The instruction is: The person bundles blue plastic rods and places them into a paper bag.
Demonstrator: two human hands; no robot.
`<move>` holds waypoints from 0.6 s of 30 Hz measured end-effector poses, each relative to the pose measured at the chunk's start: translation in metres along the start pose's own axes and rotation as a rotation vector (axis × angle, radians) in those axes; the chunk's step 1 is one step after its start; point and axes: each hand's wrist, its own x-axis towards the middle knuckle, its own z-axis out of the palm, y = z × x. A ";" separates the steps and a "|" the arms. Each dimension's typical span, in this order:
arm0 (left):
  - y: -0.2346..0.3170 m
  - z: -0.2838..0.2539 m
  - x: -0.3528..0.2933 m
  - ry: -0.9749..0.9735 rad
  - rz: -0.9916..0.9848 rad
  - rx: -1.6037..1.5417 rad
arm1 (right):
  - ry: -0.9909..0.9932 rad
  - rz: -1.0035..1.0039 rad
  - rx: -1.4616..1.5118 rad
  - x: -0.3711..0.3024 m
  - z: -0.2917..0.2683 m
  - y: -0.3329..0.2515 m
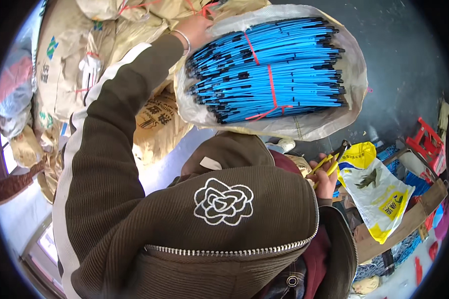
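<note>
An open woven sack (356, 74) stands in front of me, filled with bundles of thin blue strips with black ends (304, 77). Red ties cross the bundles. My left hand (194, 31) is at the sack's far left rim, fingers closed on a red string (208, 8); its fingertips are partly hidden. Lower right, beside my body, my right hand (325, 177) grips yellow-handled pliers (329, 163). Their dark jaws point up and to the right, apart from the sack.
Full tan sacks (60, 74) crowd the left and far left, some tied with red string. At right lies a white and yellow plastic bag (376, 187) by a wooden board (434, 199). A red plastic stool (426, 147) stands beyond it. Dark floor (404, 60) extends at far right.
</note>
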 end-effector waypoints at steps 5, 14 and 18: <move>-0.016 0.022 -0.044 -0.169 -0.293 -0.262 | -0.020 -0.022 -0.018 0.000 -0.014 -0.002; -0.014 0.036 -0.053 -0.033 -0.332 -0.120 | -0.006 -0.044 -0.042 -0.017 -0.054 0.013; -0.026 0.053 -0.046 0.024 -0.254 -0.056 | 0.029 -0.025 -0.010 -0.021 -0.065 0.021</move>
